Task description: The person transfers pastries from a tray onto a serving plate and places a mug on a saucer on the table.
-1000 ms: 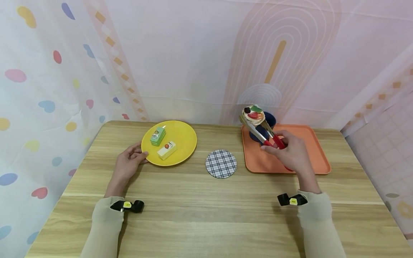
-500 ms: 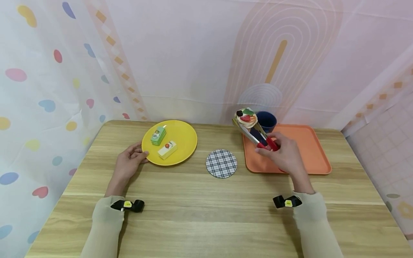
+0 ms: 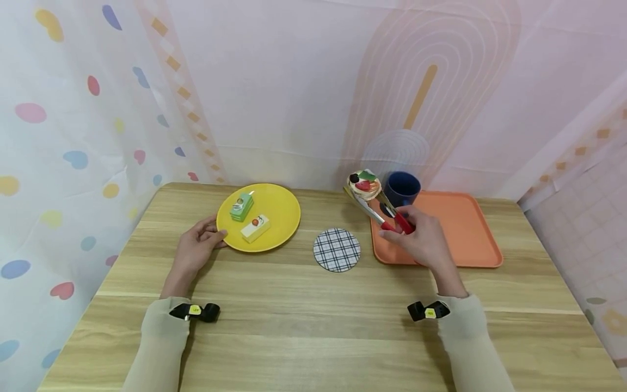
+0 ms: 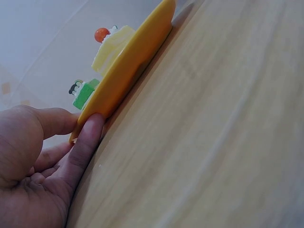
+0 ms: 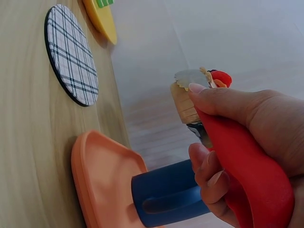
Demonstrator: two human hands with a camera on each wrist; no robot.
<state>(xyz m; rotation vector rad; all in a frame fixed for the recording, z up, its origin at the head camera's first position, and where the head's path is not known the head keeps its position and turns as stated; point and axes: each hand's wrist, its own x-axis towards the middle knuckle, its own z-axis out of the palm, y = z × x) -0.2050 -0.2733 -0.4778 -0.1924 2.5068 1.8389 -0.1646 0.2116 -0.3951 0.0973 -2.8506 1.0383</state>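
My right hand (image 3: 422,237) grips red-handled metal tongs (image 5: 237,161) whose tips pinch a fruit-topped cream tart (image 3: 364,185). The tart hangs in the air beside a dark blue mug (image 3: 403,187), left of it in the head view. My left hand (image 3: 195,247) pinches the left rim of a yellow plate (image 3: 279,218) between thumb and fingers. On that plate lie a green cake slice (image 3: 241,207) and a pale yellow cake slice (image 3: 255,228). In the left wrist view the plate (image 4: 137,61) appears edge-on, with both slices on top.
An orange tray (image 3: 470,234) lies at the right with the mug on its back left corner. Between plate and tray is a round plaid coaster (image 3: 336,250). A patterned cloth (image 3: 274,87) hangs behind the wooden table (image 3: 303,326).
My right hand has moved left and slightly down, carrying the tongs and tart off the mug's front, so more of the mug shows. The left hand stays on the plate rim.
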